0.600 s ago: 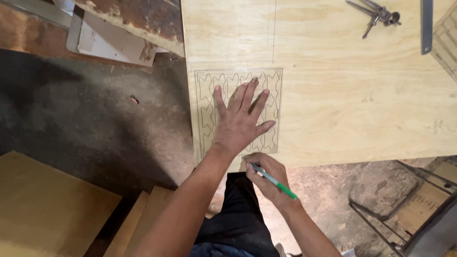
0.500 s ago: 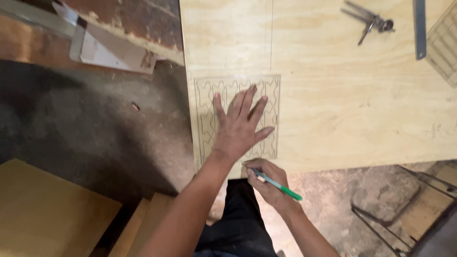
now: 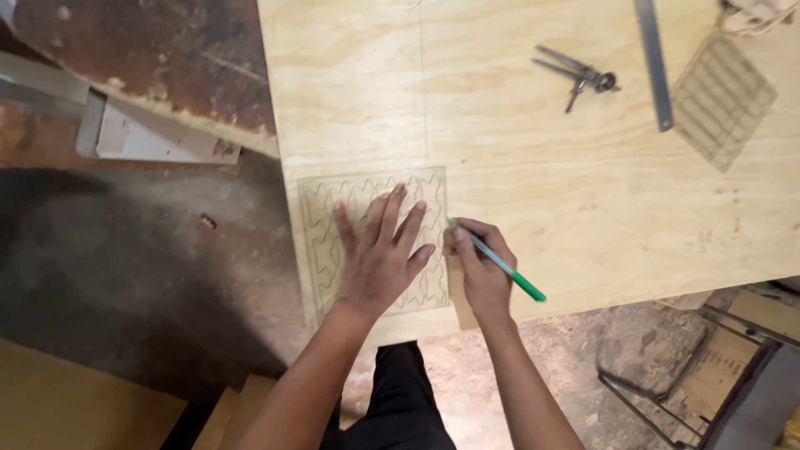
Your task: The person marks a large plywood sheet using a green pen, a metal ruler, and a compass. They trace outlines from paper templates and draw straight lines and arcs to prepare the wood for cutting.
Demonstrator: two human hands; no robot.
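My left hand point(image 3: 379, 254) lies flat, fingers spread, on a thin square template point(image 3: 317, 208) cut with wavy repeated shapes. The template rests near the front left corner of a large plywood sheet point(image 3: 542, 183). My right hand point(image 3: 482, 271) grips a green pen point(image 3: 504, 267). The pen's tip touches the plywood right at the template's right edge, about halfway along it.
A metal compass point(image 3: 579, 77), a steel ruler point(image 3: 654, 62) and a second grid-cut template point(image 3: 721, 100) lie on the sheet's far right. A worn board point(image 3: 150, 58) sits to the left. Concrete floor point(image 3: 125, 275) lies left of the sheet, and a metal frame point(image 3: 708, 367) stands at bottom right.
My right hand has moved the pen from the template's bottom right corner up along its right edge. My left hand stays pressed on the template. The view has shifted.
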